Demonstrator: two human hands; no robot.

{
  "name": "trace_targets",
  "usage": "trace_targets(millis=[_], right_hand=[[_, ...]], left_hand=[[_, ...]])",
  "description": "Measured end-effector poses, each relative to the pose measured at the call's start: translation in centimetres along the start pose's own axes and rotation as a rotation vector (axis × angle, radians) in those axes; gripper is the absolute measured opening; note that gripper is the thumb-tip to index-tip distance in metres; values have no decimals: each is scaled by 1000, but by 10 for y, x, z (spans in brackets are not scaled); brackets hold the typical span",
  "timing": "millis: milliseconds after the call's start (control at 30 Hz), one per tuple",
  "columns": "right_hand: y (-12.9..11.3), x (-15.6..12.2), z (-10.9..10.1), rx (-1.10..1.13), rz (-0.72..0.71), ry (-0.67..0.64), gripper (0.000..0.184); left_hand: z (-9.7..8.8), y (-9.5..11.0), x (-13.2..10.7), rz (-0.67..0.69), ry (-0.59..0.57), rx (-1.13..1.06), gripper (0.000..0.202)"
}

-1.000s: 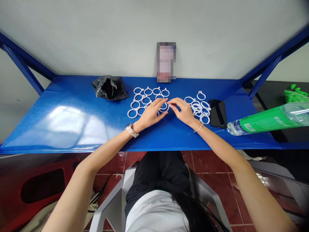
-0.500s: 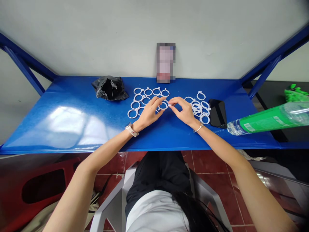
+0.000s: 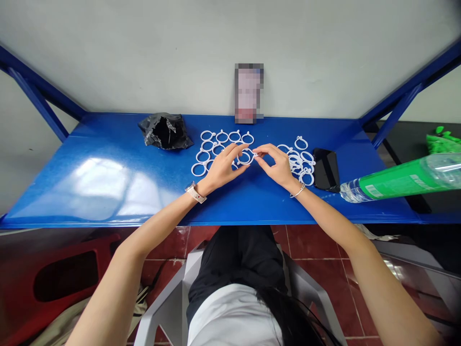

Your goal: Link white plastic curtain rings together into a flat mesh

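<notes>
My right hand [image 3: 274,163] pinches the small eyelet of a white curtain ring [image 3: 239,159] between thumb and fingertips. On the other side, my left hand [image 3: 225,166] has its thumb and forefinger curved about the same ring's rim. Several more white curtain rings [image 3: 198,169] lie flat in rows to the left, partly covered by my left hand. To the right of my right hand is a loose, overlapping heap of similar rings [image 3: 307,157].
A crumpled black plastic bag [image 3: 151,132] lies open on the blue table [image 3: 162,206]. A phone [image 3: 326,170] and a green-labelled bottle on its side [image 3: 399,179] are at the right. A pixelated upright device [image 3: 248,93] leans against the wall.
My left thumb has reached a little further right along the ring's near edge. Both hands otherwise stay almost in place, and the view has shifted slightly.
</notes>
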State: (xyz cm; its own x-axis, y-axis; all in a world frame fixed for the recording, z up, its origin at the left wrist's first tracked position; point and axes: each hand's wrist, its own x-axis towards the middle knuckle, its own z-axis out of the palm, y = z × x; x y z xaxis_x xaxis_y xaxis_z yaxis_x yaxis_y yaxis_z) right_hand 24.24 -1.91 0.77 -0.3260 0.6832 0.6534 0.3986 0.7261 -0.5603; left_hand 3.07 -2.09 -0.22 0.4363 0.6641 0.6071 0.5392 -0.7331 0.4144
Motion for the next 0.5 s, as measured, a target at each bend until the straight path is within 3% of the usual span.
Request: trace_targets(millis=[233,500], right_hand=[[-6,-3,1,53,-72,-15,15],[-15,-5,3,95,-117,-79,19]], left_hand=[[0,3,-1,-70,-106,-46,45],[5,2,-4,8,-105,-159,46]])
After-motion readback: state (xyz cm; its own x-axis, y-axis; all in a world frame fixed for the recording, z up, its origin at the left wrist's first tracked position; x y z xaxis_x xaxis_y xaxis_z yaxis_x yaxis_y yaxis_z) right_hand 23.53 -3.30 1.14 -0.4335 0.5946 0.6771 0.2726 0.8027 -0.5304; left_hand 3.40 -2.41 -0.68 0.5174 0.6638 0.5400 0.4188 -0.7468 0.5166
